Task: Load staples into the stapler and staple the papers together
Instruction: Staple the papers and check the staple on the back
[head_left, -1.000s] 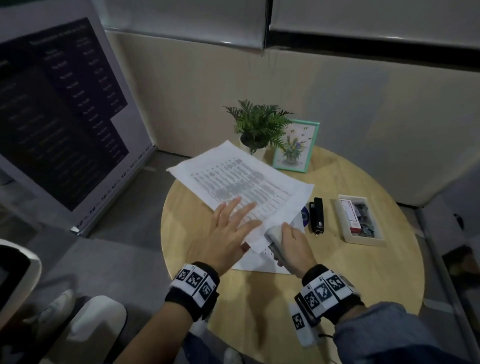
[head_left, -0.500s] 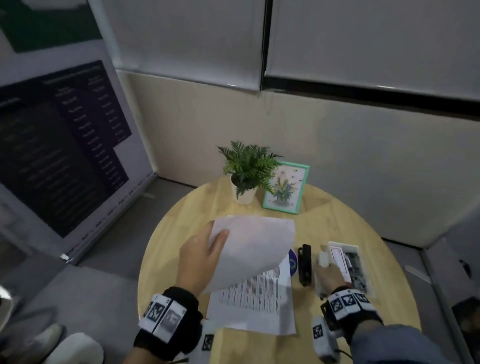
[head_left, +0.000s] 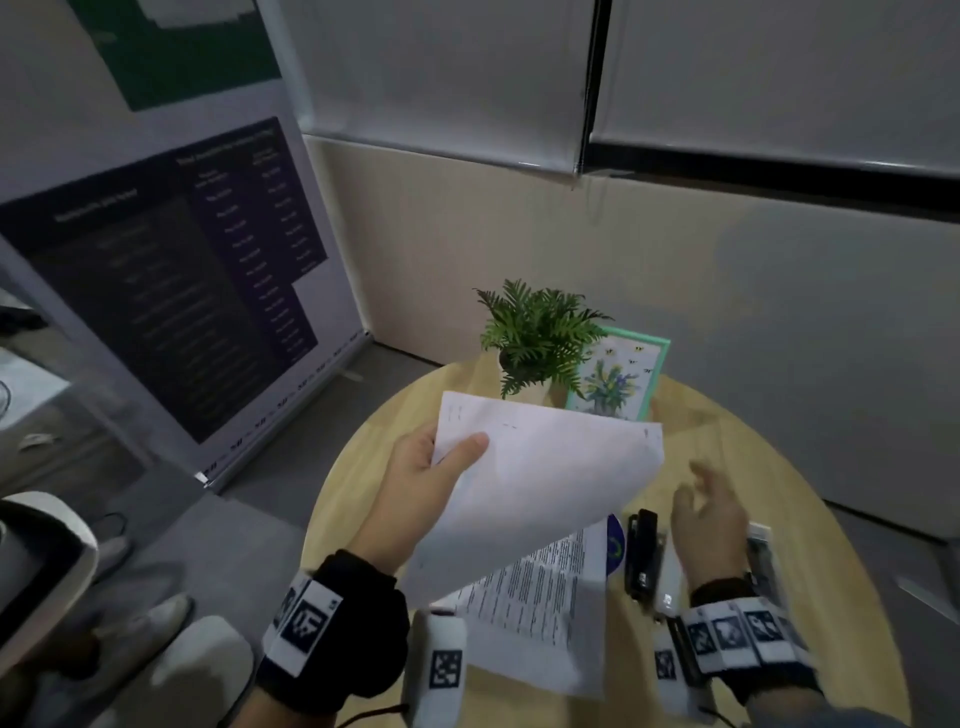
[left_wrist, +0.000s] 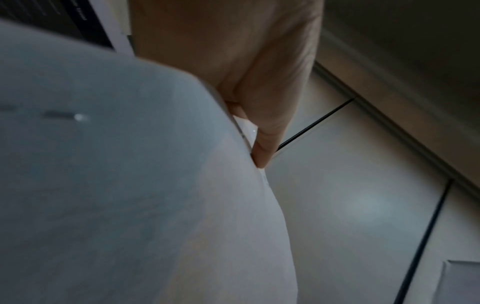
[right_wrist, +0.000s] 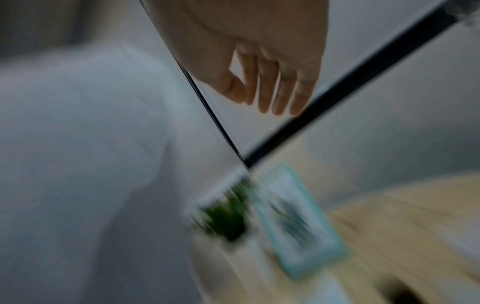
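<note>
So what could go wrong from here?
The left hand pinches only a corner of the lifted paper, so it may slip or crease. That sheet also hides part of the table. The right hand, open and blurred, hovers above the stapler and could knock it.

text: none legible | papers (head_left: 524, 587): print blurred | banner (head_left: 171, 291): lettering blurred

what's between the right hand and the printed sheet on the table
In the head view, the black stapler lies on the table between the right hand and the printed sheet, along with a blue disc at the sheet's edge.
</note>
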